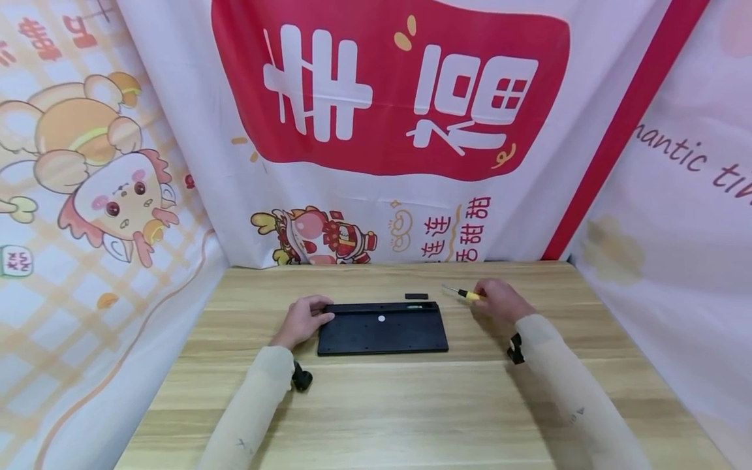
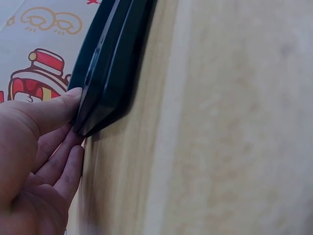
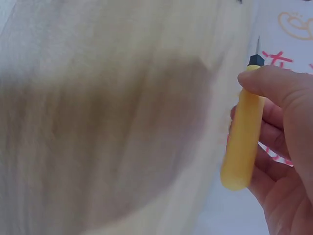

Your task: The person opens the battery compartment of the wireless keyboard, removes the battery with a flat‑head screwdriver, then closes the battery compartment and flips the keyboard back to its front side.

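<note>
A black keyboard [image 1: 382,334] lies face down on the table, a round white sticker on its underside. At its far right corner the battery compartment [image 1: 416,306] is uncovered, with something greenish inside. My left hand [image 1: 304,318] pinches the left end of the keyboard, the thumb [image 2: 63,105] on one face and the fingers at the opposite edge. Just beyond the keyboard lies a small black battery cover [image 1: 416,296]. To the right, above the table, my right hand [image 1: 501,300] grips a screwdriver [image 3: 243,137] by its yellow handle, its thin metal shaft pointing left.
The wooden table [image 1: 376,411] ends at the back against a hanging cloth [image 1: 517,215] with red and white print. Similar printed cloths hang along the left and right sides. Black wrist cameras [image 1: 302,377] sit at both sleeve cuffs.
</note>
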### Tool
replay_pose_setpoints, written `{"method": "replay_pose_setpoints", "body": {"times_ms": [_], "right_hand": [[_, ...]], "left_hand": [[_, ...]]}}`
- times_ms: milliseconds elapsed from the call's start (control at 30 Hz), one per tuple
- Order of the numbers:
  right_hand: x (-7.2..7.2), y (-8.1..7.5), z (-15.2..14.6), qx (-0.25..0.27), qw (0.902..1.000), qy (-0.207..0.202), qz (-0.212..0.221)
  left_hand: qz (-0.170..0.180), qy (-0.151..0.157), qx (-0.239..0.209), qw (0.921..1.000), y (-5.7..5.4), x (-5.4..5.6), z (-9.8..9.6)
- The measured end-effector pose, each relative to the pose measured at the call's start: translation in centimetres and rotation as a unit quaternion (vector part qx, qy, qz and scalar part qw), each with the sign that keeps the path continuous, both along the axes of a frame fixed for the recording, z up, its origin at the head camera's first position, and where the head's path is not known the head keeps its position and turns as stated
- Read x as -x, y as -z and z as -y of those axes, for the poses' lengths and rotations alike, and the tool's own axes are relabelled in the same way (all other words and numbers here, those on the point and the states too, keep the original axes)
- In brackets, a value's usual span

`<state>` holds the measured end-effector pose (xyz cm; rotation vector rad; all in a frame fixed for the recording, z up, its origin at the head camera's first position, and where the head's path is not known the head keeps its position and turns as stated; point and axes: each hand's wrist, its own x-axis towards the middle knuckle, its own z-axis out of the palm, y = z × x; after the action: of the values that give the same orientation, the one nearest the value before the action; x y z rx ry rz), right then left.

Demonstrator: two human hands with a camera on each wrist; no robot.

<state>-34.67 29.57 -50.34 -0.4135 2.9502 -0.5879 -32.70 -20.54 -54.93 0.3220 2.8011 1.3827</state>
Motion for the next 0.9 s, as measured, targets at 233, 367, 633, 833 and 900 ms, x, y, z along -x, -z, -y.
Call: {"method": "replay_pose_setpoints", "body": {"times_ms": [233,367,633,833,900], "right_hand": [[-0.8,-2.9,0.5,-0.007,0.9979,-0.049,-0.042],[-1.1,-4.0,0.8,-0.013,0.9929,-0.092,-0.075],[-1.4,-6.1,2.4,-0.020,0.9808,-0.167,-0.099],[-1.3,-7.7,4.3,-0.059,0.9717,-0.212,-0.087],[-1.2,-8.1,4.9,-0.069,0.9670,-0.229,-0.089]], "left_hand": [[-0.001,-0.001,0.002,1.0000,0.2,0.1,0.2],[0.002,0.000,-0.002,1.0000,0.2,0.1,0.1],[0.002,0.000,-0.001,1.0000,0.3,0.3,0.1],[0.005,-0.002,0.000,1.0000,0.0,0.1,0.0],[0.008,-0.002,-0.001,1.0000,0.0,0.1,0.0]]}}
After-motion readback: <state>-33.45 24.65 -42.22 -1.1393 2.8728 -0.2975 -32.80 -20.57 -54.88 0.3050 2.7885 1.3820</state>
